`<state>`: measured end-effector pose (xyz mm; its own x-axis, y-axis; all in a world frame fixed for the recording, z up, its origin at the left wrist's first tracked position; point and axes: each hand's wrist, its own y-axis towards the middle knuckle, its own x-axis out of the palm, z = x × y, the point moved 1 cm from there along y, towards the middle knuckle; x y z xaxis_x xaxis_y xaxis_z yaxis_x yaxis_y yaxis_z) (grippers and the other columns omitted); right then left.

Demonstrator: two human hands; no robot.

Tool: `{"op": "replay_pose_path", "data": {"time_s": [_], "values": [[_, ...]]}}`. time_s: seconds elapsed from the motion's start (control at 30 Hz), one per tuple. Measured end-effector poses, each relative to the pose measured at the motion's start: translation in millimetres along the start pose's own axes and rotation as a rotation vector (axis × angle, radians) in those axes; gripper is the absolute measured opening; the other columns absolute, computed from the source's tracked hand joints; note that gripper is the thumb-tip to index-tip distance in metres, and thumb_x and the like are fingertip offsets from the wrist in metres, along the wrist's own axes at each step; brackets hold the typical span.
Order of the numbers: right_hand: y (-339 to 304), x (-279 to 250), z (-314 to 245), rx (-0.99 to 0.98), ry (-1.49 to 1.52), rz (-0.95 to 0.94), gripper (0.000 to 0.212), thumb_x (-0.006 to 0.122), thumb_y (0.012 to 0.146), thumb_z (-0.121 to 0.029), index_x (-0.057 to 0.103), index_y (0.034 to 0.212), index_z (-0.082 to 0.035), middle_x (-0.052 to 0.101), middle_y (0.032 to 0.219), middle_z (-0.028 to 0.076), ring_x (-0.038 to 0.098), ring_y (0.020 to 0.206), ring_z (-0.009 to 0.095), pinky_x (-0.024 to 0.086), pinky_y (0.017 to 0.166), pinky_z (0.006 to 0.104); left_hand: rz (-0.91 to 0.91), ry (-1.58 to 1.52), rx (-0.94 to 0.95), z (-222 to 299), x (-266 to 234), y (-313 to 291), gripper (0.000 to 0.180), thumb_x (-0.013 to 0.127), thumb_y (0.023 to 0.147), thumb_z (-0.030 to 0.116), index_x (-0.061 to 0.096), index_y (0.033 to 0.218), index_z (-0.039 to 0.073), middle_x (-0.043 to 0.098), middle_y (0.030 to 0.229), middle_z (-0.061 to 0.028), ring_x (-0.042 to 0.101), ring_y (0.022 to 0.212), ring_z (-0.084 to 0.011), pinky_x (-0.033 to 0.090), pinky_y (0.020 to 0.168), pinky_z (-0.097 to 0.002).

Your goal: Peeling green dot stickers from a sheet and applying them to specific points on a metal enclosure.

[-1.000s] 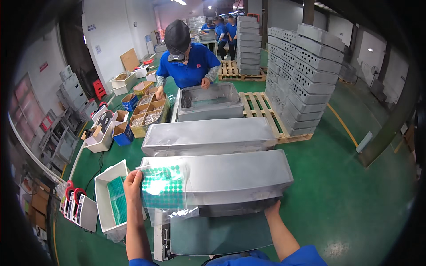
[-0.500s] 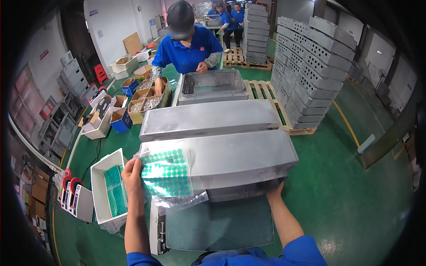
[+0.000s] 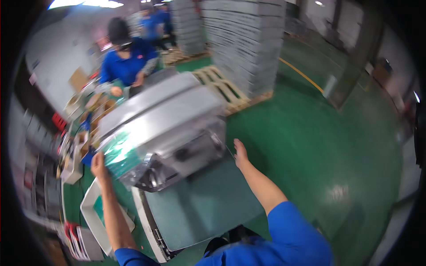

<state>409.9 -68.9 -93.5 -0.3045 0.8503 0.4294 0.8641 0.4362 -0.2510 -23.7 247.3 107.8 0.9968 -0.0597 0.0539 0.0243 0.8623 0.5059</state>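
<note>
My left hand is closed on the edge of a clear plastic sheet of green round stickers, beside the left end of a grey metal box. Glare and blur hide the single dots. The sheet lies against the box, whose near side with openings faces me. My right hand is off the box's right end, fingers stretched out and holding nothing. Under the box is a dark green work surface. A second grey metal box lies just behind the first.
Across the line a co-worker in blue stands at another metal box. A white bin with green sheets stands at my left, near red-handled tape dispensers. Beyond on the right, grey boxes are stacked on a wooden pallet.
My view has swung right and tilted. The right hand has let go of the box's right end. The near box is tipped up, showing its near side; the left hand still holds the sheet.
</note>
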Motion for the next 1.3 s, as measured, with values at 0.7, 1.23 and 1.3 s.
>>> {"op": "replay_pose_path", "data": {"time_s": [0.7,1.23,1.3], "values": [[-1097,-679,-1,0.591,-0.636,2.078,0.02,0.055,0.071,-0.02,0.06,0.078,-0.002,0.062,0.08,0.012,0.059,0.077,0.026,0.046,0.071,0.0341,-1.006,0.305,0.619,213,244,-449,0.028,0.053,0.084,0.023,0.059,0.097,-0.001,0.061,0.092,-0.0113,0.056,0.081,-0.0169,0.044,0.075,-0.0274],[-1124,-1161,-362,0.277,-1.459,1.69,0.074,0.069,0.066,-0.037,0.037,0.12,0.004,0.045,0.119,0.018,0.044,0.108,0.027,0.034,0.092,0.0352,-1.167,0.375,-0.211,371,112,-982,0.015,0.061,0.075,0.016,0.062,0.083,0.002,0.061,0.069,-0.0123,0.058,0.062,-0.0196,0.045,0.058,-0.0301],[-1103,-1135,-387,0.287,-1.435,1.644,0.074,0.069,0.067,-0.035,0.037,0.121,0.004,0.045,0.119,0.018,0.044,0.108,0.027,0.034,0.092,0.0351,-1.096,0.421,-0.212,362,90,-983,0.016,0.062,0.074,0.016,0.062,0.082,0.002,0.061,0.067,-0.0118,0.058,0.059,-0.0198,0.045,0.056,-0.0303]]}}
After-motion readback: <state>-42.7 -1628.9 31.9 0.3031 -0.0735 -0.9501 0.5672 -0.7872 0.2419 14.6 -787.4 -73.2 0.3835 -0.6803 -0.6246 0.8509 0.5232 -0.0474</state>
